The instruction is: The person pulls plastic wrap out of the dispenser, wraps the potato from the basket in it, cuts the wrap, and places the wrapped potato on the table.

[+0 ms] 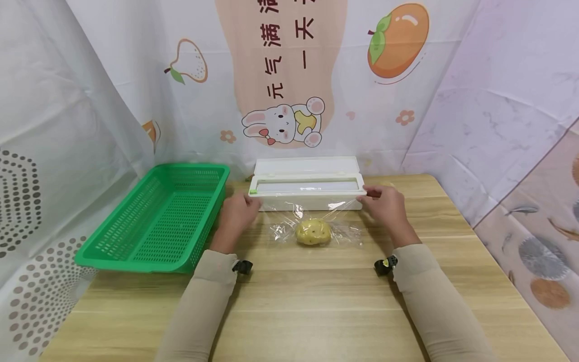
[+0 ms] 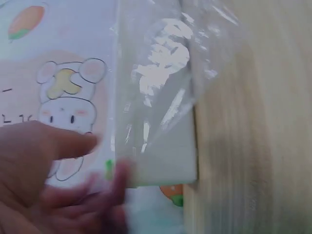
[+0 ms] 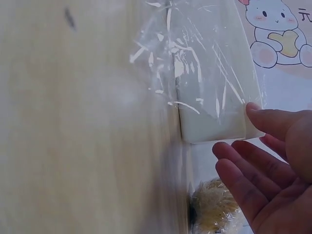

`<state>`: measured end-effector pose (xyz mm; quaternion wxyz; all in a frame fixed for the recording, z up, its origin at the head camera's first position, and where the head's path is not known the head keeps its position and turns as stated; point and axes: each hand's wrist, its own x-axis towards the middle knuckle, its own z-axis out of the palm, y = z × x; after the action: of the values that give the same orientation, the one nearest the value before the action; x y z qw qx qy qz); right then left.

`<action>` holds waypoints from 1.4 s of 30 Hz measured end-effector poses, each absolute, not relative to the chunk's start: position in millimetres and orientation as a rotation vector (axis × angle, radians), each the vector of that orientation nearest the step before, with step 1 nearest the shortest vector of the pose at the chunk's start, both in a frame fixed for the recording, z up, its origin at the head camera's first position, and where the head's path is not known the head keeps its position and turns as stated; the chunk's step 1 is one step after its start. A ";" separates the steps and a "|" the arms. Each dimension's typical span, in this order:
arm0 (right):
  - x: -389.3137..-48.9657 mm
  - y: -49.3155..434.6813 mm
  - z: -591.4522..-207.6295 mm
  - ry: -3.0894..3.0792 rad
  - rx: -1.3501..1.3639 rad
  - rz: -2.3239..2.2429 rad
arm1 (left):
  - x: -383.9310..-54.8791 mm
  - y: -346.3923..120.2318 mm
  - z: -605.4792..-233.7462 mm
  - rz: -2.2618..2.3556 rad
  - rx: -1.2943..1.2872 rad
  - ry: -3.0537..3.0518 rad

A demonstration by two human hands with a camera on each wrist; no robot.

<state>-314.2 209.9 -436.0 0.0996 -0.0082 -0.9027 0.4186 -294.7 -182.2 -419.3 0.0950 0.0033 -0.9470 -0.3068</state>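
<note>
A white cling film dispenser [image 1: 312, 201] lies across the back of the table with its lid [image 1: 307, 165] raised. Clear film [image 1: 346, 234] hangs down its front and spreads over a yellow potato [image 1: 313, 232] just before it. At the dispenser's left end is my left hand [image 1: 237, 216]; its fingers are blurred in the left wrist view, with thumb and fingers apart. My right hand [image 1: 386, 206] pinches the right end corner, thumb on the front edge and index finger partly hidden behind the box.
A green plastic basket [image 1: 199, 221] stands on the left of the table [image 1: 312, 311]. Beyond the dispenser's right end, a film-wrapped brownish thing [image 3: 212, 207] shows in the right wrist view. A printed curtain [image 1: 181, 115] hangs behind the table.
</note>
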 end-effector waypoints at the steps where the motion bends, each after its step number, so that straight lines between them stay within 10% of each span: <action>1: -314.2 210.2 -435.9 -2.664 -0.014 1.230 | -293.8 -182.1 -420.4 -0.963 0.056 -2.897; 12: -313.3 209.8 -436.3 -2.600 0.078 1.137 | -305.2 -170.5 -450.6 -1.714 0.128 -2.707; 42: -296.4 222.7 -416.4 -2.714 0.321 1.334 | -303.5 -162.1 -418.0 -1.575 -0.061 -2.426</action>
<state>-296.4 222.7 -416.4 0.0503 0.1053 -0.8913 0.4381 -303.5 -162.1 -418.0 0.1240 -0.0209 -0.8320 -0.5403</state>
